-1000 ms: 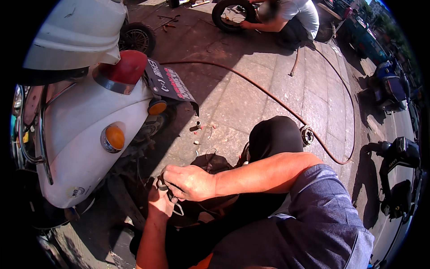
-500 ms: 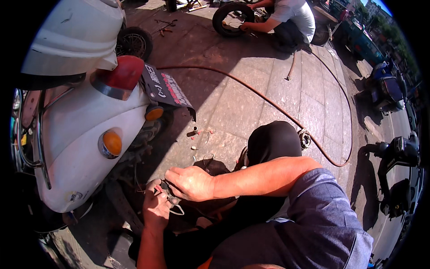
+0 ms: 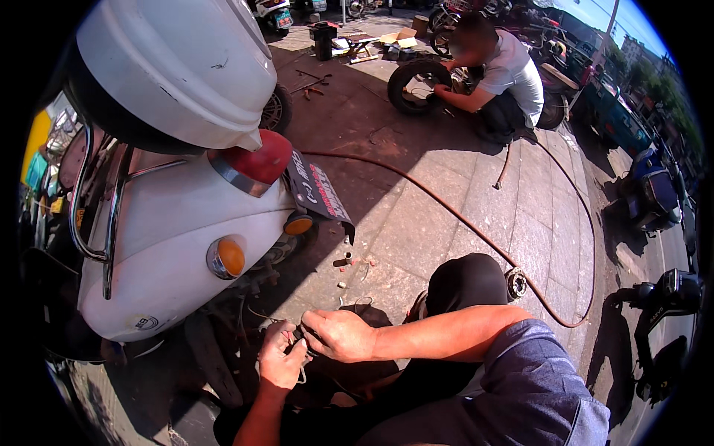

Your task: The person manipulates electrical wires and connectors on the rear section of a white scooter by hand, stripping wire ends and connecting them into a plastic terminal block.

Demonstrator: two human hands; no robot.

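Note:
Close together in front of me, my left hand (image 3: 281, 360) and my right hand (image 3: 342, 336) pinch a small dark piece (image 3: 300, 336) with thin wires. Red wire shows at the fingers of the left hand, and a pale wire (image 3: 303, 375) loops down beneath it. Fingers cover most of the dark piece, so its exact kind is hidden. Both hands are closed, with fingertips nearly meeting. Just left of them stands a white scooter (image 3: 163, 245), with a red tail lamp (image 3: 260, 157) and an orange turn signal (image 3: 227, 258). More thin wires hang beneath its body.
Small loose parts (image 3: 342, 285) lie on the paving beyond my hands. A reddish-brown hose (image 3: 446, 212) curves across the ground, past a round metal part (image 3: 515, 283) by my knee. Farther off, a person (image 3: 513, 78) crouches holding a tyre (image 3: 398, 88). Scooters (image 3: 658, 186) stand at right.
The view has tipped upward, so everything sits lower and farther right, and more background shows. Both hands stay together on the wires, with the fingers shifted slightly.

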